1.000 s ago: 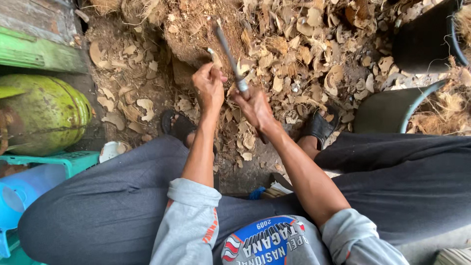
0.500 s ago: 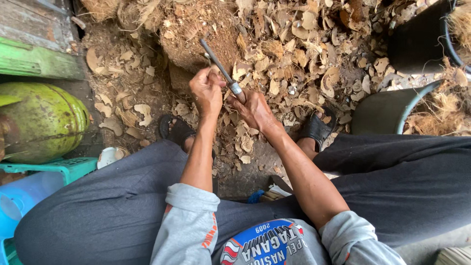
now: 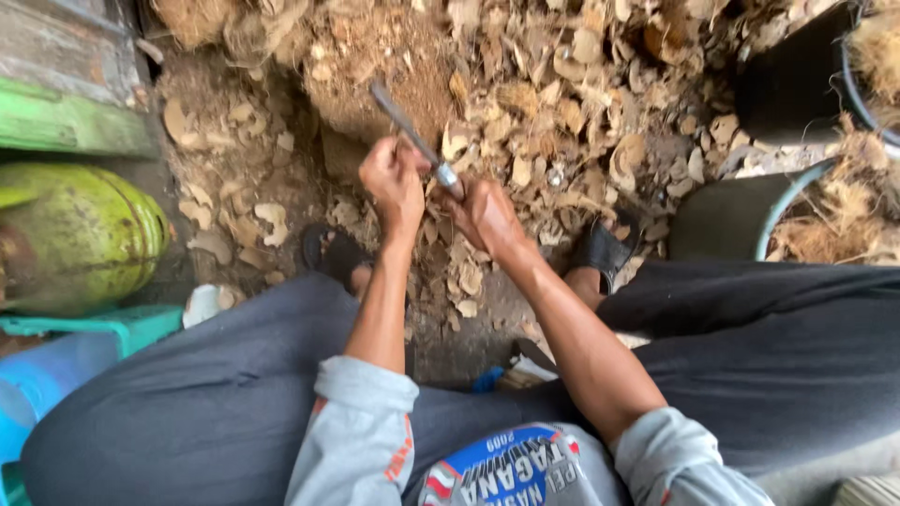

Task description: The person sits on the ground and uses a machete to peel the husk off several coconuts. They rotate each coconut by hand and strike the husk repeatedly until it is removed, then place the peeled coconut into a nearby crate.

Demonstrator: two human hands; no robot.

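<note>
Ground's basically buried in dry husk chips (image 3: pixel 562 103), pale brown, thickest toward the top & right. Fibre pile (image 3: pixel 375 56) sits at top center w/ some bare dirt showing round it. Green coconut (image 3: pixel 80 234) far left, resting just above a teal stool (image 3: pixel 112 323) (only its edge shows). Blue tub (image 3: pixel 37 389) at the bottom-left corner. Green-painted plank (image 3: pixel 70 122) w/ grey wood above it, upper left. Black sandals (image 3: pixel 600 248) on both feet, one each side. Dark basin (image 3: pixel 731 220) w/ a light rim on the right, more fibre just beside it.
</note>
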